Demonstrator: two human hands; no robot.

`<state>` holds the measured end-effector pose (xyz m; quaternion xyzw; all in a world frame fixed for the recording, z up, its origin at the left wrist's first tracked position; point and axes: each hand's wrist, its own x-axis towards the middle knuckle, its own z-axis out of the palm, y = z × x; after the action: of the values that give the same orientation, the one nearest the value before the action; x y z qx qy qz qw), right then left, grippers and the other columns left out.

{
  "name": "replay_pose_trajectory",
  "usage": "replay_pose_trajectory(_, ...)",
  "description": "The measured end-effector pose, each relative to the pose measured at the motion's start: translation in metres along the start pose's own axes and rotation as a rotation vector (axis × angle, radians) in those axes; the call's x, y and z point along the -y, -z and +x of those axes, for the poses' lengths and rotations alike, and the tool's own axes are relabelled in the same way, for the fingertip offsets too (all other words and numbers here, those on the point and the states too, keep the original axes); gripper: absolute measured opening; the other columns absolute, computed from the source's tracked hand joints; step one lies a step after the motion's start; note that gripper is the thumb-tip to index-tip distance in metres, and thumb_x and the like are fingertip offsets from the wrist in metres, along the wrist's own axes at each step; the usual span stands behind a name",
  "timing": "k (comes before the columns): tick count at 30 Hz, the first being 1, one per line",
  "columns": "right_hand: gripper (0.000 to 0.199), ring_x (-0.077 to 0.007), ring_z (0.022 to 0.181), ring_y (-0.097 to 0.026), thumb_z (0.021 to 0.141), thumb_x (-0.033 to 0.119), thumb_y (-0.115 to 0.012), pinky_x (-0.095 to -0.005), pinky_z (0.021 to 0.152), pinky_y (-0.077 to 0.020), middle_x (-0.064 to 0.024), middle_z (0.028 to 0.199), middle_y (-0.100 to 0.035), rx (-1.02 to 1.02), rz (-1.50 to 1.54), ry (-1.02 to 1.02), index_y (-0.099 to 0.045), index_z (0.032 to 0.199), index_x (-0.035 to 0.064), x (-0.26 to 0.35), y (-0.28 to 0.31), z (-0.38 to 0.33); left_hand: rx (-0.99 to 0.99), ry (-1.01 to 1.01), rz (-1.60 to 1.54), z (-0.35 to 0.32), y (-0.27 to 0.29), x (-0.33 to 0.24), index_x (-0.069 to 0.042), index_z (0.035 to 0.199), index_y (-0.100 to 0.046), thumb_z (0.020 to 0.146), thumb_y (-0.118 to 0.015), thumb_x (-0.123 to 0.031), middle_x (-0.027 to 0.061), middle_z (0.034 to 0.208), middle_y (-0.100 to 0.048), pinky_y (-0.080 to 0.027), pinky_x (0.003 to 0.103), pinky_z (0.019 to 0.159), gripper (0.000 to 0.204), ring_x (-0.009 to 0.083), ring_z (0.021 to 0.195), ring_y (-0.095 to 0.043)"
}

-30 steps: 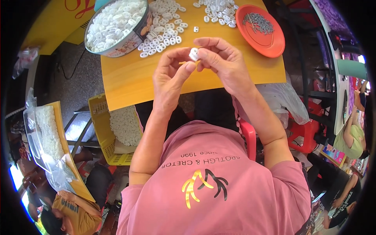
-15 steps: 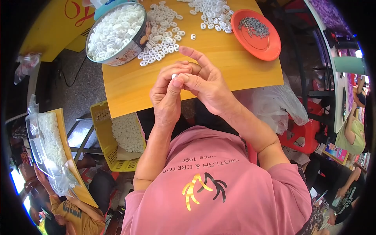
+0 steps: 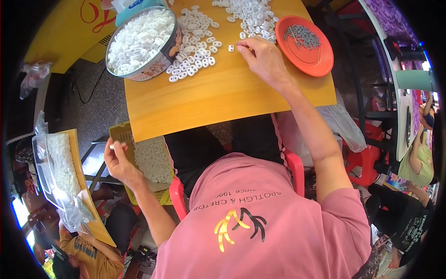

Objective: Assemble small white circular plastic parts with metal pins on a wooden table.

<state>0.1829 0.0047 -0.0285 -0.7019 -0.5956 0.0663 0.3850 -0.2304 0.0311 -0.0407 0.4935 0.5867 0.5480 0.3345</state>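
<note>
My left hand (image 3: pixel 119 162) is out to the left, over the yellow crate's edge, with a small white oval plastic piece (image 3: pixel 112 147) pinched in its fingers. Over the table, my right hand (image 3: pixel 265 58) reaches forward, thumb and forefinger slightly parted beside a lone white two-holed piece (image 3: pixel 231 48). Whether the fingertips touch that piece, I cannot tell. Left of it lie many loose white two-holed pieces (image 3: pixel 199 64), some in short rows. Behind my right hand, a red plate (image 3: pixel 317 67) holds small grey metal pins and a thin stick.
A round tin (image 3: pixel 151 70) heaped with white pieces stands at the table's left edge. Another white pile (image 3: pixel 251 18) lies at the back. Below left, the yellow crate (image 3: pixel 162 197) contains many white pieces. A person in a mustard shirt (image 3: pixel 95 258) sits at a side table with a clear bin.
My hands were together above the table's front, around a small white piece. They have parted: the left went down-left with a white piece, the right forward to the lone piece.
</note>
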Motion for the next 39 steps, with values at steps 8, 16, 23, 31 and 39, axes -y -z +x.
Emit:
replay_pose_trajectory(8, 0.019, -0.0316, 0.084, -0.066, 0.086, 0.024, -0.068, -0.0408, 0.074, -0.0533, -0.0105, 0.105, -0.066, 0.177, -0.254, -0.014, -0.068, 0.093, 0.0068, 0.014, -0.008, 0.018, -0.072, 0.029, 0.490, -0.032, 0.079, 0.094, 0.000, 0.142, -0.039, 0.092, -0.066, -0.015, 0.0180, 0.133, -0.042, -0.048, 0.038, 0.094, 0.058, 0.0271, 0.115, -0.053)
replay_pose_trajectory(16, 0.012, -0.0252, 0.080, -0.068, 0.086, 0.011, -0.067, -0.0350, 0.073, -0.0539, -0.0126, 0.086, -0.067, 0.111, -0.066, 0.053, -0.061, 0.090, 0.0003, 0.005, -0.005, 0.011, 0.102, -0.572, 0.228, -0.050, -0.028, -0.019, 0.003, 0.130, -0.049, 0.094, -0.055, 0.003, 0.0142, 0.122, -0.050, -0.050, 0.033, 0.084, 0.037, 0.0230, 0.106, -0.057)
replay_pose_trajectory(23, 0.013, -0.0133, 0.074, -0.064, 0.088, 0.009, -0.067, -0.0274, 0.066, -0.0517, -0.0068, 0.082, -0.066, 0.121, 0.332, 0.012, -0.066, 0.096, -0.0011, 0.039, 0.023, -0.026, 0.712, 0.016, -0.230, -0.070, -0.141, -0.068, 0.005, 0.118, -0.058, 0.098, -0.054, -0.003, 0.0110, 0.099, -0.064, -0.052, 0.026, 0.078, 0.023, 0.0139, 0.082, -0.063)
replay_pose_trajectory(31, 0.011, -0.0113, 0.078, -0.061, 0.087, 0.007, -0.069, -0.0248, 0.064, -0.0481, -0.0044, 0.086, -0.065, 0.053, 0.515, -0.008, -0.069, 0.096, -0.0003, 0.035, 0.063, -0.065, 1.041, 0.334, -0.582, -0.095, -0.208, -0.079, 0.005, 0.114, -0.060, 0.096, -0.062, -0.010, 0.0119, 0.096, -0.067, -0.053, 0.030, 0.077, 0.024, 0.0177, 0.083, -0.066)
replay_pose_trajectory(39, 0.009, -0.0194, 0.075, -0.064, 0.084, 0.004, -0.069, -0.0295, 0.064, -0.0502, -0.0090, 0.083, -0.066, -0.105, 0.505, -0.056, -0.068, 0.092, -0.0004, 0.021, 0.073, -0.075, 1.127, 0.489, -0.653, -0.106, -0.237, -0.083, 0.003, 0.107, -0.060, 0.095, -0.061, -0.009, 0.0124, 0.094, -0.067, -0.053, 0.031, 0.077, 0.017, 0.0194, 0.082, -0.065)
